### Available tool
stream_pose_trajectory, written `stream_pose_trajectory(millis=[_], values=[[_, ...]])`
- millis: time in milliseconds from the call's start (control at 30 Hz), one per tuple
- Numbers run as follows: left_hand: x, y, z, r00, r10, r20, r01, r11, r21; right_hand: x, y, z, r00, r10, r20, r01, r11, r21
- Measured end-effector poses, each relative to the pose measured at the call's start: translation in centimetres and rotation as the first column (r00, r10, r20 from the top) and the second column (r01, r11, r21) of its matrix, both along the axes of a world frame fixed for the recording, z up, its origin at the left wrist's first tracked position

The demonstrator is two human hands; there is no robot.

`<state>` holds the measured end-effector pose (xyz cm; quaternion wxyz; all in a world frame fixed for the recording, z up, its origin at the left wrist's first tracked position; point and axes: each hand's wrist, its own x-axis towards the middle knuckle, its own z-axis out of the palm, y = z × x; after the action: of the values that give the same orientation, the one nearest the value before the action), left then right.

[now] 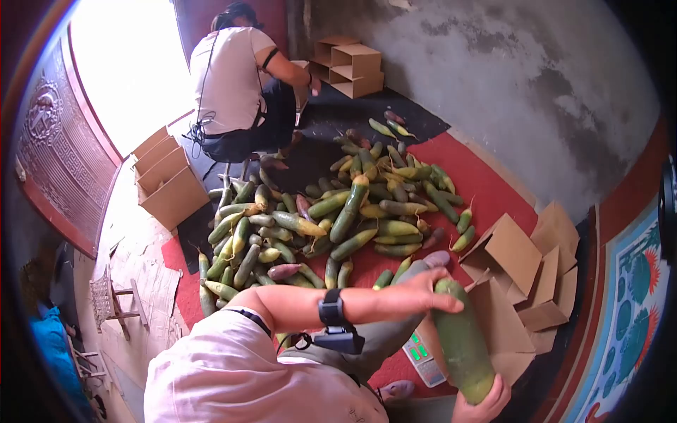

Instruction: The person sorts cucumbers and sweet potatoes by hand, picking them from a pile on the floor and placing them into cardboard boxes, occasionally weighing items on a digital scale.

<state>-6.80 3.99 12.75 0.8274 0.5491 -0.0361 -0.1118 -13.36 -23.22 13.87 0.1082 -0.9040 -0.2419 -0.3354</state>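
Observation:
My left hand (416,290), with a black watch on the wrist, grips the upper end of a big green radish (462,342). My right hand (485,403) cups the radish's lower end at the bottom edge of the view. The radish hangs almost upright over a small scale (422,358) with green buttons and beside an open cardboard box (509,321). A large pile of green radishes (331,218) lies on the red mat (486,187) beyond my hands.
Flat and folded cardboard boxes (543,275) lie to the right. A person in a white shirt (233,77) sits at the far side near more boxes (349,67). Open boxes (169,183) stand at the left by a bright doorway. A grey wall runs along the right.

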Motion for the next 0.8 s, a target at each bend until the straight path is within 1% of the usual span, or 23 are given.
stream_pose_trajectory(millis=[67, 100, 167, 200, 233, 267, 300, 333, 367, 400, 433, 467, 500, 533, 567, 600, 633, 667, 700, 733, 767, 800], values=[[-0.1, -0.8, -0.3, 0.999, -0.045, -0.01, 0.045, 0.998, 0.049, -0.7, -1.1, -0.5, 0.997, -0.075, -0.021, 0.073, 0.995, -0.067], [0.0, -0.8, -0.2, 0.995, -0.1, 0.007, 0.098, 0.989, 0.107, -0.9, -1.6, -0.9, 0.998, -0.068, -0.014, 0.067, 0.996, -0.065], [0.4, 0.0, -1.1, 0.994, -0.103, 0.022, 0.101, 0.992, 0.074, -1.0, -2.7, -1.3, 0.997, -0.069, -0.023, 0.068, 0.997, -0.032], [0.5, 1.8, -1.2, 1.0, -0.025, -0.003, 0.025, 0.977, 0.211, -1.0, -3.2, -1.3, 0.997, -0.068, -0.024, 0.067, 0.997, -0.038], [0.3, 4.3, -0.4, 0.999, 0.052, -0.016, -0.043, 0.937, 0.346, -1.1, -3.6, -1.2, 0.996, -0.091, -0.015, 0.09, 0.995, -0.048], [1.4, 6.9, -3.4, 0.978, 0.199, 0.068, -0.209, 0.89, 0.405, -1.0, -4.0, -1.2, 0.993, -0.115, -0.002, 0.114, 0.992, -0.058], [1.7, 9.9, -3.7, 0.921, 0.36, 0.15, -0.387, 0.8, 0.458, -0.7, -4.4, -1.2, 0.992, -0.123, -0.002, 0.123, 0.99, -0.071], [2.5, 14.7, -6.1, 0.917, 0.283, 0.279, -0.395, 0.569, 0.721, -0.6, -4.9, -1.4, 0.984, -0.168, -0.061, 0.166, 0.986, -0.034], [1.2, 16.0, -5.0, 0.791, 0.578, 0.203, -0.575, 0.587, 0.569, -0.7, -5.5, -1.6, 0.97, -0.208, -0.121, 0.21, 0.978, 0.0], [1.3, 20.7, -8.5, 0.694, 0.646, 0.319, -0.593, 0.26, 0.762, -0.6, -5.8, -1.8, 0.961, -0.234, -0.145, 0.24, 0.971, 0.02], [1.1, 25.7, -12.5, 0.69, 0.597, 0.41, -0.502, -0.015, 0.865, -0.4, -6.1, -1.9, 0.962, -0.228, -0.148, 0.233, 0.973, 0.011], [-0.9, 26.6, -11.3, 0.711, 0.628, 0.316, -0.337, -0.091, 0.937, -0.3, -6.5, -2.1, 0.954, -0.254, -0.157, 0.261, 0.965, 0.026], [-2.4, 28.6, -13.6, 0.731, 0.633, 0.254, -0.191, -0.168, 0.967, -0.2, -6.9, -2.1, 0.946, -0.28, -0.165, 0.29, 0.956, 0.042], [-3.7, 28.9, -11.0, 0.858, 0.453, -0.244, 0.095, 0.327, 0.94, 0.1, -7.3, -2.1, 0.947, -0.281, -0.155, 0.291, 0.956, 0.042], [-3.8, 28.3, -12.0, 0.946, 0.26, -0.193, 0.114, 0.29, 0.95, 0.3, -7.5, -2.1, 0.944, -0.294, -0.15, 0.3, 0.954, 0.019], [-4.7, 27.3, -13.6, 0.987, 0.06, -0.151, 0.132, 0.249, 0.959, 0.3, -7.7, -2.1, 0.942, -0.3, -0.153, 0.303, 0.953, -0.006], [-3.6, 25.4, -13.8, 0.929, 0.029, -0.369, 0.355, 0.214, 0.91, 0.5, -7.8, -2.3, 0.944, -0.294, -0.151, 0.297, 0.955, -0.002], [-3.5, 23.1, -13.7, 0.957, 0.017, -0.289, 0.279, 0.22, 0.935, 0.7, -7.9, -2.4, 0.94, -0.299, -0.164, 0.3, 0.954, -0.021], [-2.8, 21.9, -15.7, 0.981, 0.0, -0.194, 0.187, 0.277, 0.943, 0.8, -8.1, -2.6, 0.936, -0.306, -0.175, 0.303, 0.952, -0.042], [-2.2, 18.9, -13.9, 0.982, 0.023, -0.189, 0.174, 0.295, 0.94, 0.7, -8.3, -2.8, 0.937, -0.304, -0.172, 0.302, 0.953, -0.041], [-1.8, 16.0, -12.3, 0.981, 0.108, -0.16, 0.097, 0.437, 0.894, 0.8, -8.5, -3.2, 0.927, -0.312, -0.206, 0.307, 0.95, -0.056], [-1.1, 14.5, -13.3, 0.996, 0.002, 0.094, -0.088, 0.364, 0.927, 1.0, -8.6, -3.6, 0.917, -0.322, -0.236, 0.314, 0.947, -0.069]])
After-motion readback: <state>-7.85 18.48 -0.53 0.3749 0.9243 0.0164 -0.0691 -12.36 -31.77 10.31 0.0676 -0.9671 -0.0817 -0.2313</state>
